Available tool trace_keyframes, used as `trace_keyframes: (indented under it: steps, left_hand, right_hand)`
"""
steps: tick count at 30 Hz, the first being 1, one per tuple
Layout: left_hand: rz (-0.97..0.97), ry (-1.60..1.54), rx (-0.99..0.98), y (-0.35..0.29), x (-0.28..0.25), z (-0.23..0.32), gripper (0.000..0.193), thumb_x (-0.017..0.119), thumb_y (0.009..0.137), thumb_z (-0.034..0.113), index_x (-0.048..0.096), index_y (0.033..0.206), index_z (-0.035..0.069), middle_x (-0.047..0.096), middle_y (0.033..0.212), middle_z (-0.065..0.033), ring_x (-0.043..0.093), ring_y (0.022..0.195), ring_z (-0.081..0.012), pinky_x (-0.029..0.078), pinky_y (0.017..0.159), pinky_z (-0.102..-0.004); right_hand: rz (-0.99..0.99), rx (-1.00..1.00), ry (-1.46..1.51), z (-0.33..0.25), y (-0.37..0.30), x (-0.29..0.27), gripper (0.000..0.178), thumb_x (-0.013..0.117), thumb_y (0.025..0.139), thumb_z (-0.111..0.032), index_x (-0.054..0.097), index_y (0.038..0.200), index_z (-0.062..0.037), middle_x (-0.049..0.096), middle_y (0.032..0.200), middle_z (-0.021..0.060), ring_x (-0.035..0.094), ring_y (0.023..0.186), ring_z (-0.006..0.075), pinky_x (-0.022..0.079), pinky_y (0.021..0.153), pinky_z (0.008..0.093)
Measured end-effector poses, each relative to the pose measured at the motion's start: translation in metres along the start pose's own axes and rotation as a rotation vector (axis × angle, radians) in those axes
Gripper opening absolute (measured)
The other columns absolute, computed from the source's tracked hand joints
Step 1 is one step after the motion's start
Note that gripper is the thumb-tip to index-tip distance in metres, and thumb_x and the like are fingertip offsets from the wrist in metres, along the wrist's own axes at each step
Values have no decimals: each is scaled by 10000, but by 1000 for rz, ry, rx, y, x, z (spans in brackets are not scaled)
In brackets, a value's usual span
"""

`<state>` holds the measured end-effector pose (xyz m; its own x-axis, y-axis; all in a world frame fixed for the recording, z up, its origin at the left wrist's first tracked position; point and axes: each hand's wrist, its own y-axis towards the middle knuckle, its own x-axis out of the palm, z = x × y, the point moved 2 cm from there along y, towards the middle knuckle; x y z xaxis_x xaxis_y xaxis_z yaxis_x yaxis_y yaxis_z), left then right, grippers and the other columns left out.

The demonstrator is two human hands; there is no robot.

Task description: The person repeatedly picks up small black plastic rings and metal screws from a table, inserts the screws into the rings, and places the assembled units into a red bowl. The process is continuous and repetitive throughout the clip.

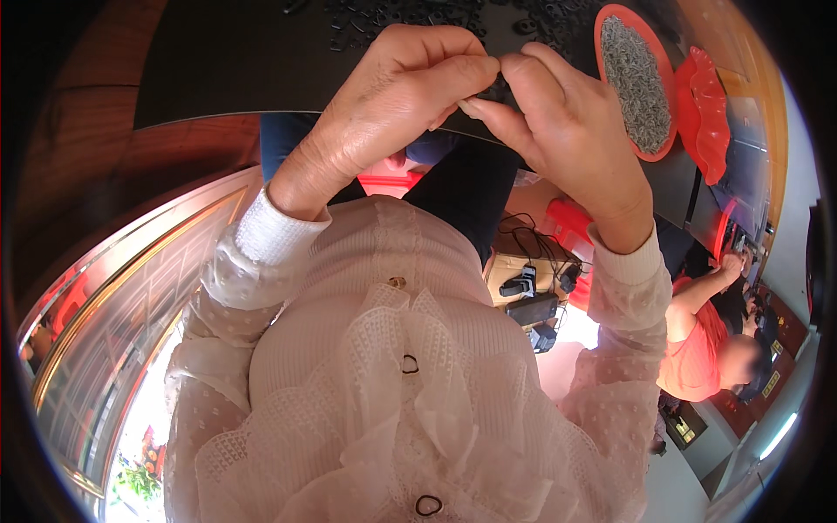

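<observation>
Both hands meet fingertip to fingertip above the near edge of a black tabletop point(235, 65). My left hand point(414, 87) is closed in a pinch, thumb against the curled fingers. My right hand point(558, 109) is closed too, with thumb and forefinger pinching beside the left fingertips. A bit of something dark shows between the hands, too small and covered to name. Beyond them lie many small black parts point(392, 12), scattered over the tabletop. To the right of my right hand stands a red oval bowl point(602, 39) filled with thin grey metal pieces point(636, 87).
A red dish with a wavy rim point(704, 113) stands right of the bowl. Below the table, a box point(514, 248) carries cables and small black devices. Another person in a red top point(697, 340) sits at the far right. A framed panel point(131, 288) stands at left.
</observation>
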<state>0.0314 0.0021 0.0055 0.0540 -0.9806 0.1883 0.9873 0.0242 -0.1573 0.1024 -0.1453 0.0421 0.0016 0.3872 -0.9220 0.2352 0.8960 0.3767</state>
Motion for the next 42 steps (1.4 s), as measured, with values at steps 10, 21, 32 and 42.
trace_keyframes:
  steps: [10, 21, 32, 42]
  left_hand:
    - [35, 150, 175, -1, 7, -2, 171, 473, 859, 139, 524, 727, 42, 412, 670, 29, 357, 572, -48, 278, 512, -215]
    - [-64, 153, 159, -3, 5, 4, 142, 459, 838, 100, 494, 741, 2, 411, 704, -20, 406, 608, -91, 327, 546, -234]
    - [-167, 107, 198, 2, 5, -7, 146, 452, 838, 52, 509, 750, -50, 461, 770, -43, 470, 632, -121, 462, 571, -263]
    - [-210, 646, 595, 1, -7, -4, 51, 580, 794, -11, 593, 843, -12, 579, 871, -71, 578, 798, -179, 489, 661, -286]
  right_hand:
    - [-31, 12, -54, 0, -6, 7, 380, 685, 795, -359, 455, 799, -56, 532, 703, 79, 600, 598, 231, 450, 467, 313]
    - [-25, 9, -31, -1, -5, 8, 425, 681, 787, -408, 445, 775, -55, 523, 669, 85, 593, 575, 240, 448, 463, 320]
    - [-83, 34, 126, 0, -6, 6, 439, 673, 805, -410, 448, 725, -41, 519, 609, 113, 584, 547, 296, 444, 455, 357]
    - [-55, 5, 131, -4, -8, 7, 406, 663, 825, -389, 464, 723, -50, 509, 576, 94, 586, 521, 281, 432, 430, 355]
